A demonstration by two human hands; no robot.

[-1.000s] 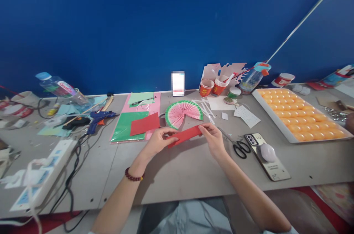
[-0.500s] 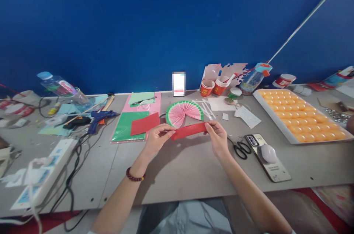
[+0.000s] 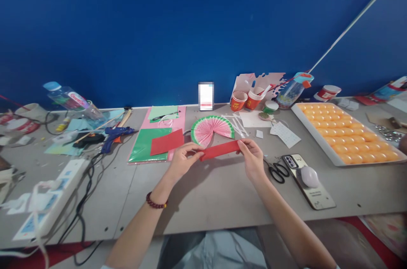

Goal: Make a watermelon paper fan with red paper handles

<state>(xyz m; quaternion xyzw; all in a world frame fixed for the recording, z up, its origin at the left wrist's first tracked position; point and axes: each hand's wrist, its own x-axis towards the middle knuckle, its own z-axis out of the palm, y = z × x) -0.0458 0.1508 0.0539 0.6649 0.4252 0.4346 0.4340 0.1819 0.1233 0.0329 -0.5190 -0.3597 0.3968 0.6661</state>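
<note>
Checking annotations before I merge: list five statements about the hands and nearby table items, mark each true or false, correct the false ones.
1. The left hand and the right hand both hold the red paper strip. True.
2. The scissors lie on top of the phone. False: they lie on the table beside it.
3. A rounded white object rests on the phone. True.
4. The beaded bracelet is on the right wrist. False: it is on the left wrist.
5. The watermelon-patterned fan is folded shut. False: it is spread out.
</note>
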